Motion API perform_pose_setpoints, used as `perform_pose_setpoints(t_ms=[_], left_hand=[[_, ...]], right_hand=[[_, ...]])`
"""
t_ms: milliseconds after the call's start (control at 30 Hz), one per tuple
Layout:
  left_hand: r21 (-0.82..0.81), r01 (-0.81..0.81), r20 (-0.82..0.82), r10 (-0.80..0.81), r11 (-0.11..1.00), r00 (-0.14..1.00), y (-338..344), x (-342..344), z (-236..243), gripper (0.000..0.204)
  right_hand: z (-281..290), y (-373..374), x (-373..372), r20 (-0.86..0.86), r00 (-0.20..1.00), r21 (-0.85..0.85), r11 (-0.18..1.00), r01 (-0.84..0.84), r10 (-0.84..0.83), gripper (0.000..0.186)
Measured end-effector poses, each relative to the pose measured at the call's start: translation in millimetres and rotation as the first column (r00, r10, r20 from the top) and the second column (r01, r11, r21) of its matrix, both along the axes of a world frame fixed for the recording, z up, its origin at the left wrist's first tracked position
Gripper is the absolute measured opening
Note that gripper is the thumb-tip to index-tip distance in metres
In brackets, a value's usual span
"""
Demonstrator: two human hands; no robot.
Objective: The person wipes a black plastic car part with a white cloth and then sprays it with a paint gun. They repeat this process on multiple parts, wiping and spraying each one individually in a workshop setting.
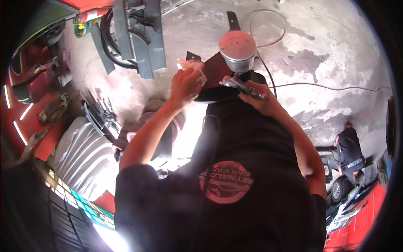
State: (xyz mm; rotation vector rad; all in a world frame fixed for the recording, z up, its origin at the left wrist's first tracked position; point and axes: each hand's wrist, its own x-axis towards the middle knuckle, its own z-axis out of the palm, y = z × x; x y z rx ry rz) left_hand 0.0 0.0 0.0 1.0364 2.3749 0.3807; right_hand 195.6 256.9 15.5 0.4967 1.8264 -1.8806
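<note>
The left hand [187, 86] is holding a pale crumpled cloth [192, 66] with bent fingers, beside a dark panel [215, 72]; whether they are touching, I cannot tell. The right hand [261, 100] is gripping the spray gun [241, 86] in front of the body, its nozzle pointing leftward, below a round cup [237, 46]. I am judging that the person is wiping or readying the gun; the next move is calling for a steady right grip.

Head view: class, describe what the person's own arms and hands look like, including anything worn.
The left hand and right hand are ungloved; the forearms are bare below short black sleeves. The shirt carries a round reddish emblem.
</note>
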Motion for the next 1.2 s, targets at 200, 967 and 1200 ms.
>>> perform_pose_setpoints(t_ms=[200,967,1200], left_hand=[[-0.233,0.149,0.263,-0.085,0.961,0.961,23.3,-0.4,-114.4,0.024],[0.343,0.277,0.293,-0.382,0.898,0.876,33.7,-4.0,-21.9,0.01],[0.019,-0.305,0.657,0.218,0.952,0.722,87.3,-36.4,23.0,0.028]], right_hand=[[16.7,-4.3,5.7,-0.028,0.996,0.121,0.99,-0.077,0.081,0.026],[55.4,24.0,-6.3,-0.146,0.947,0.16,0.938,0.309,-0.287,0.029],[95.6,27.4,-13.7,-0.093,0.993,0.321,0.942,0.1,-0.074,0.033]])
